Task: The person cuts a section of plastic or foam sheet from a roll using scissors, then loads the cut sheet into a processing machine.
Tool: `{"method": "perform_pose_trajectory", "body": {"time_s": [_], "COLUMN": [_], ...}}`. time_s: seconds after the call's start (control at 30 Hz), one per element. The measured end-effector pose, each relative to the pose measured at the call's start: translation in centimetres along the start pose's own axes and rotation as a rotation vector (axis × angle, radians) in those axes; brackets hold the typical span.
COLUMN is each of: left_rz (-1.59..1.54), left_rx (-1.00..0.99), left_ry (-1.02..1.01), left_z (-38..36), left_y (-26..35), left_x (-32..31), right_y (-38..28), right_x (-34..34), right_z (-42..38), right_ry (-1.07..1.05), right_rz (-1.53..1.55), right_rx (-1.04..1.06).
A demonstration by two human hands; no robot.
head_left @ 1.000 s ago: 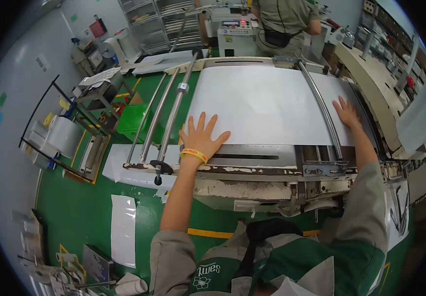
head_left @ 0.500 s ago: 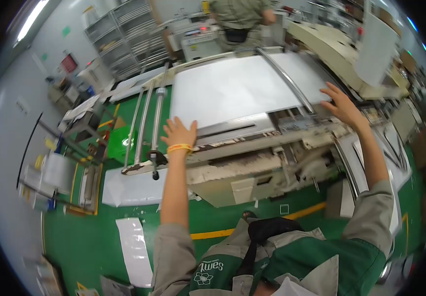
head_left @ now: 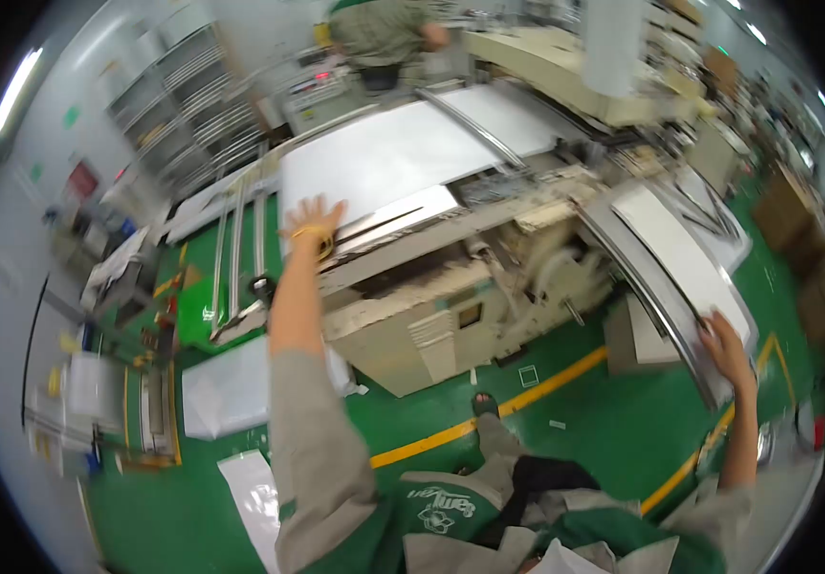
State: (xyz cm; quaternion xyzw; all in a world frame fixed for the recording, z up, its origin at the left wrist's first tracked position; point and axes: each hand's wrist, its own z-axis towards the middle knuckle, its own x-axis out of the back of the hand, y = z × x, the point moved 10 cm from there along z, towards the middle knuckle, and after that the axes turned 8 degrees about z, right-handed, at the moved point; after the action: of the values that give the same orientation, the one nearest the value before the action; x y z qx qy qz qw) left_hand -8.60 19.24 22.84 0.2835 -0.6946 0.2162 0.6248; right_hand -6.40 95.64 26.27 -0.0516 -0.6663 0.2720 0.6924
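A large white sheet (head_left: 374, 158) lies flat on the machine bed, with a metal bar (head_left: 470, 126) across it. My left hand (head_left: 314, 226) is spread at the sheet's near left corner, holding nothing; a yellow band is round its wrist. Far to the right, my right hand (head_left: 726, 349) is at the edge of a long white panel (head_left: 685, 253) on a side table with a metal edge. Its fingers are bent and blurred, and whether they grip the panel is unclear. Below the bed stands the cream machine body (head_left: 412, 335).
Metal rollers (head_left: 237, 249) stick out at the bed's left end, near a green bin (head_left: 200, 311). A co-worker (head_left: 379, 43) stands behind the machine. White sheets (head_left: 231, 387) lie on the green floor. Brown boxes (head_left: 795, 225) are stacked at the right.
My right hand has moved from beside the machine bed down and right to the white panel. My left hand stays spread by the sheet's corner. The view has turned right.
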Motion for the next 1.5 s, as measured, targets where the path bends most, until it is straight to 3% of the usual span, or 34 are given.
{"method": "perform_pose_trajectory", "body": {"time_s": [0.07, 0.2, 0.4, 0.5, 0.6, 0.7, 0.93, 1.0, 1.03, 1.07, 1.17, 1.27, 1.5], "left_rz": [-0.009, -0.038, -0.104, -0.135, -0.159, -0.149, -0.079, -0.091, 0.062, 0.053, -0.041, -0.186, -0.009], "left_rx": [0.057, 0.137, 0.217, 0.229, 0.243, 0.237, 0.252, 0.245, 0.093, 0.035, 0.177, 0.207, 0.263], "left_ry": [0.035, 0.041, 0.124, 0.14, 0.17, 0.198, 0.168, 0.126, 0.129, 0.106, 0.121, 0.098, 0.143], "left_z": [1.7, 6.7, 15.1, 19.8, 22.1, 23.4, 19.9, 15.5, 15.4, 15.2, 13.5, 7.5, -1.7], "left_y": [-0.2, -1.5, -2.9, -3.9, -4.6, -4.9, -5.7, -5.0, -4.5, -5.1, -8.3, -7.9, -6.0], "left_x": [0.4, 0.6, 1.5, 1.6, 2.2, 2.6, 0.2, 0.3, 0.0, -1.1, -3.0, -3.0, -2.5], "right_y": [-0.4, 1.2, 8.0, 8.0, 6.2, 7.1, 7.3, 5.4, 7.8, 5.0, 7.0, 4.9, 4.8], "right_x": [0.4, 1.4, 1.7, 0.8, 0.4, 0.0, 0.0, 0.4, -0.2, 0.2, 0.4, 1.4, 1.8], "right_z": [-0.6, 0.9, 9.5, 13.2, 15.4, 15.5, 15.3, 15.2, 15.5, 15.4, 14.6, 13.9, 12.6], "right_ry": [0.057, 0.107, 0.211, 0.259, 0.288, 0.329, 0.34, 0.348, 0.366, 0.358, 0.398, 0.382, 0.469], "right_rz": [0.179, 0.244, 0.386, 0.335, 0.068, 0.165, 0.163, 0.129, 0.122, 0.231, 0.06, 0.072, 0.099], "right_rx": [0.002, -0.118, -0.278, -0.331, -0.306, -0.31, -0.267, -0.287, -0.227, -0.215, -0.181, -0.146, -0.14]}}
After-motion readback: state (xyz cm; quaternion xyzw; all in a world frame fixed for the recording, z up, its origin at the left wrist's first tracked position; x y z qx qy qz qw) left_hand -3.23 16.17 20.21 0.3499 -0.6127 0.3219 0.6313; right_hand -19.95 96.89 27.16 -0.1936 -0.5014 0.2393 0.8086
